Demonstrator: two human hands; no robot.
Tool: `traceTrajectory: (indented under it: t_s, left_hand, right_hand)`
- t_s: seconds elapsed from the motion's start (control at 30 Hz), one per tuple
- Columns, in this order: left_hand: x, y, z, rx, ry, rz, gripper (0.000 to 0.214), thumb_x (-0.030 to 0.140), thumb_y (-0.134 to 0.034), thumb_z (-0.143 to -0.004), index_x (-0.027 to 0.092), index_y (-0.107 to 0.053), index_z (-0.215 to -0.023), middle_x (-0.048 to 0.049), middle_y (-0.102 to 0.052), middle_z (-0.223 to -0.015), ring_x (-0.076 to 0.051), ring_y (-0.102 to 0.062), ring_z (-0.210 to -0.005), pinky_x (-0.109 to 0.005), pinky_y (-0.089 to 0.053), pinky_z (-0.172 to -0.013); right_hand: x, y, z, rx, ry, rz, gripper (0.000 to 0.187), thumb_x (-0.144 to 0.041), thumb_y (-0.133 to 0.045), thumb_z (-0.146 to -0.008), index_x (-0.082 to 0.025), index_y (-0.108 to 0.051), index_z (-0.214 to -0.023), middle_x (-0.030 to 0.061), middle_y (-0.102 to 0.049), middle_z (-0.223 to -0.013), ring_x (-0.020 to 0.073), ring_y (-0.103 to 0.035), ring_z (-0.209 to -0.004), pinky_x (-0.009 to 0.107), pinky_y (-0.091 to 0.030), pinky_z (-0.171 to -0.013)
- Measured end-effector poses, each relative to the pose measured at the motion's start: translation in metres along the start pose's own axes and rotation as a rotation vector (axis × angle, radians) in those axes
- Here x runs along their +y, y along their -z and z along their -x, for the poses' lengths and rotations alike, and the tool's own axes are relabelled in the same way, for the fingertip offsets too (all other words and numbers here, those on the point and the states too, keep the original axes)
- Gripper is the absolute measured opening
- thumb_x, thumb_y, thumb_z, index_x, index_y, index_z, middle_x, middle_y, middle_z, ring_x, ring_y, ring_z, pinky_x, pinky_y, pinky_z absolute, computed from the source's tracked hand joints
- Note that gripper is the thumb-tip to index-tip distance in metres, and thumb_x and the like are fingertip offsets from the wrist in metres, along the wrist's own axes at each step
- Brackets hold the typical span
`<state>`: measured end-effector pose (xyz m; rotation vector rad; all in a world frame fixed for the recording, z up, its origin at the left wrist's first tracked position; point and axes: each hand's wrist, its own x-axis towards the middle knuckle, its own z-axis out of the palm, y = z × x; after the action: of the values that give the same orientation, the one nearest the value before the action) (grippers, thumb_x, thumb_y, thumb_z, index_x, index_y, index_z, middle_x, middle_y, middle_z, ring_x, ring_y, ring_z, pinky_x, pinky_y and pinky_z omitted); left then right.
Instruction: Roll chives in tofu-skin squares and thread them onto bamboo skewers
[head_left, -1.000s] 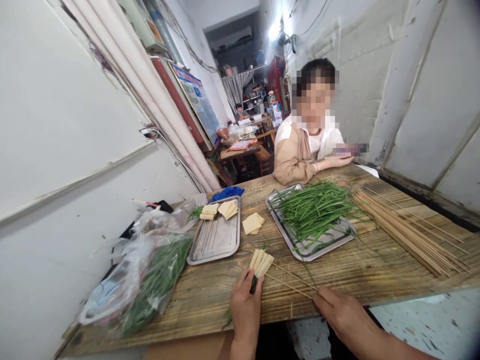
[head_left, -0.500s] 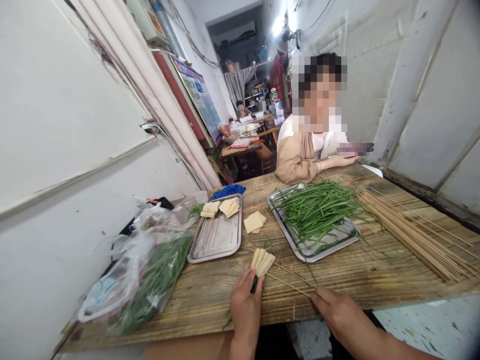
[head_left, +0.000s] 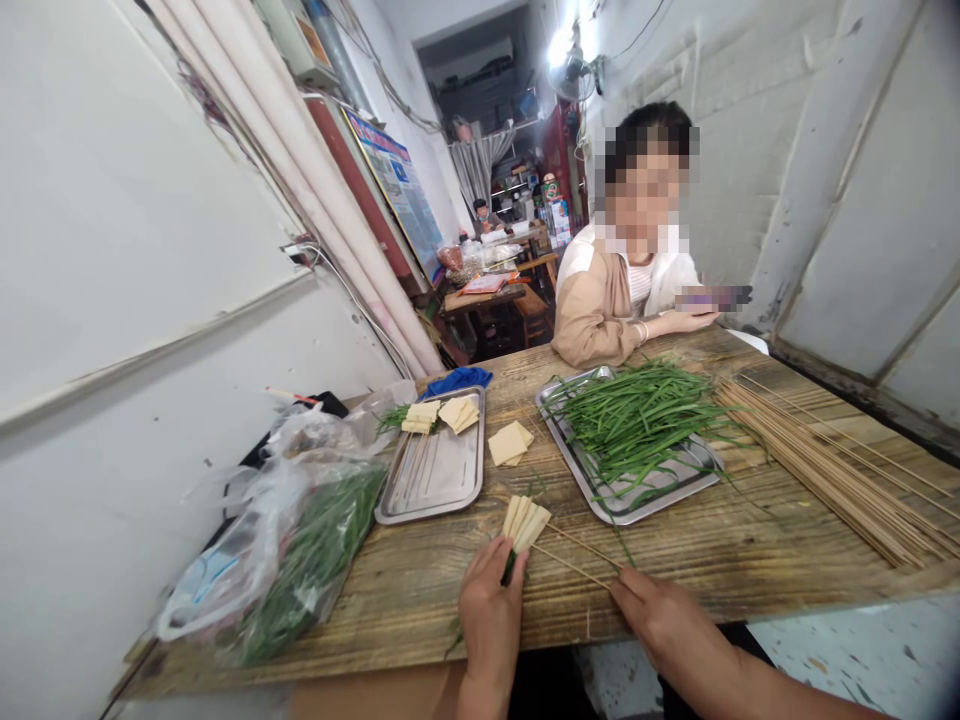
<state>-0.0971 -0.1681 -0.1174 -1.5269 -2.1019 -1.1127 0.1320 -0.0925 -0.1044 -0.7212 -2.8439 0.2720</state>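
Note:
Near the table's front edge my left hand (head_left: 491, 590) is closed round pale tofu-skin rolls (head_left: 525, 522) with green chives poking out of them. My right hand (head_left: 660, 610) pinches two thin bamboo skewers (head_left: 574, 568) by their near ends. The far ends of the skewers reach the rolls; how deep they go in is hidden. Just beyond the rolls lie flat square tofu-skin sheets (head_left: 510, 444). A metal tray (head_left: 459, 490) on the left holds finished-looking skewered rolls (head_left: 421, 416) and more folded sheets (head_left: 458, 414).
A second metal tray (head_left: 660, 505) bears a heap of loose chives (head_left: 637, 415). Many bamboo skewers (head_left: 832, 475) lie along the right side. Plastic bags of greens (head_left: 315, 560) stand at the left by the wall. Across the table a person (head_left: 600, 300) holds a phone.
My right hand has shifted slightly left, toward the rolls, along with the skewers. My left hand and the rolls stay almost in place.

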Motion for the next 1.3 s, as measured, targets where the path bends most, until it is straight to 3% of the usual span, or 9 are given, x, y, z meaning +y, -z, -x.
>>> traceTrajectory:
  t_s: [0.67, 0.9, 1.03, 1.1, 1.2, 1.3]
  left_hand:
    - [-0.001, -0.001, 0.000, -0.006, 0.007, -0.012, 0.020, 0.033, -0.059, -0.083, 0.020, -0.071, -0.093, -0.0074, -0.073, -0.094, -0.021, -0.069, -0.087, -0.037, -0.055, -0.083]
    - [0.000, -0.003, 0.002, 0.011, -0.038, -0.069, 0.021, 0.031, -0.058, -0.084, 0.017, -0.070, -0.094, -0.0092, -0.073, -0.094, -0.022, -0.068, -0.088, -0.037, -0.055, -0.082]
    - [0.005, -0.001, 0.002, 0.038, -0.043, -0.091, 0.029, 0.033, -0.056, -0.085, 0.015, -0.065, -0.106, -0.0115, -0.070, -0.102, -0.023, -0.065, -0.094, -0.038, -0.054, -0.083]
    - [0.007, 0.001, 0.003, 0.037, -0.032, -0.111, 0.037, 0.035, -0.057, -0.084, 0.014, -0.061, -0.114, -0.0126, -0.069, -0.106, -0.024, -0.065, -0.095, -0.040, -0.053, -0.083]
    - [0.007, 0.007, 0.006, 0.013, -0.014, -0.118, 0.038, 0.037, -0.057, -0.084, 0.015, -0.060, -0.115, -0.0124, -0.069, -0.104, -0.025, -0.065, -0.093, -0.041, -0.052, -0.081]
    - [0.002, 0.015, 0.014, -0.013, -0.013, -0.076, 0.034, 0.035, -0.055, -0.085, 0.017, -0.062, -0.113, -0.0106, -0.070, -0.103, -0.024, -0.065, -0.094, -0.040, -0.052, -0.083]
  right_hand:
    - [-0.015, 0.010, -0.030, -0.005, 0.004, -0.015, 0.032, 0.009, -0.040, -0.074, -0.013, -0.060, -0.086, 0.0064, -0.061, -0.083, 0.0163, -0.057, -0.068, 0.027, -0.035, -0.058]
    - [-0.018, 0.006, -0.042, 0.109, 0.026, 0.044, 0.020, 0.004, -0.050, -0.078, -0.014, -0.059, -0.078, 0.0037, -0.060, -0.079, 0.0154, -0.054, -0.067, 0.027, -0.036, -0.059]
    - [-0.013, 0.008, -0.040, 0.274, -0.031, 0.098, 0.006, -0.011, -0.061, -0.078, -0.016, -0.058, -0.079, 0.0069, -0.059, -0.089, 0.0224, -0.054, -0.084, 0.032, -0.041, -0.072]
    - [-0.009, 0.008, -0.037, 0.298, -0.078, 0.141, 0.008, -0.015, -0.063, -0.076, -0.015, -0.058, -0.083, 0.0083, -0.058, -0.087, 0.0253, -0.053, -0.085, 0.036, -0.042, -0.074]
    - [-0.007, 0.007, -0.033, 0.229, -0.115, 0.158, 0.008, -0.008, -0.057, -0.077, -0.016, -0.058, -0.079, 0.0081, -0.057, -0.080, 0.0255, -0.054, -0.080, 0.037, -0.042, -0.071]
    - [-0.005, 0.013, -0.032, 0.127, -0.151, 0.026, 0.014, -0.006, -0.048, -0.082, -0.016, -0.057, -0.077, 0.0101, -0.059, -0.086, 0.0234, -0.056, -0.080, 0.034, -0.042, -0.069]
